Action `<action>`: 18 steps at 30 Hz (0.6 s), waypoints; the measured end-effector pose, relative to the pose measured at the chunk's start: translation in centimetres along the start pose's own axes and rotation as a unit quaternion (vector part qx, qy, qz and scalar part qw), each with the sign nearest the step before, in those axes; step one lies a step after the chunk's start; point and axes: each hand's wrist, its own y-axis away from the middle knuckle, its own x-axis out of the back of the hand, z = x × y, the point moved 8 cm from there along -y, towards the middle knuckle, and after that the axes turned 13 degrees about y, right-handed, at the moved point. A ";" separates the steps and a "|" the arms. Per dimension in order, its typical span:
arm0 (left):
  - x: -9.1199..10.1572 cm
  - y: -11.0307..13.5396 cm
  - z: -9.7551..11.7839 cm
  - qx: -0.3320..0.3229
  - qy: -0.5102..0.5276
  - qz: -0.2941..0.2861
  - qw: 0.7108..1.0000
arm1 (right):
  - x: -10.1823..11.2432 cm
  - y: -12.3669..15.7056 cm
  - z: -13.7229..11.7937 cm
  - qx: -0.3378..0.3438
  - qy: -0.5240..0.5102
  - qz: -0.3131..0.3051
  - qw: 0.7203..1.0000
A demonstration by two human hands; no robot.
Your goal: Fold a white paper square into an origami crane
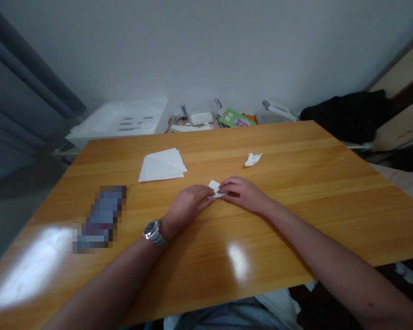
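A small folded piece of white paper [214, 186] is held between my two hands, just above or on the wooden table [278, 247]. My left hand [189, 204] pinches its left side, thumb and fingers together, with a metal watch on that wrist. From the right, my right hand [242, 193] grips the other side with thumb and fingertips. The fingers hide part of the paper's folds. Beyond my right hand lies a small folded white paper figure [253, 159]. Further left rests a stack of white paper sheets [161, 165].
A blurred-out phone-like object [105, 215] lies on the table's left side. Past the far edge are a white tray-like container [124, 119], a green booklet or packet [236, 119] and assorted items. Dark cloth [347, 114] is heaped at the back right. A grey curtain [20, 82] hangs at left.
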 end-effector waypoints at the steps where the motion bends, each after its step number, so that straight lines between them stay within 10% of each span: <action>1: 0.0 0.0 0.0 -0.001 0.000 0.002 1.000 | 0.1 -0.1 0.0 0.000 -0.002 0.007 1.000; 13: 2.2 0.1 1.4 -0.037 -0.036 0.124 0.991 | 2.1 0.2 1.4 -0.178 -0.068 0.089 0.978; 18: 1.4 0.0 2.4 -0.071 -0.077 0.077 0.991 | 1.2 1.3 3.6 -0.265 -0.118 0.104 0.951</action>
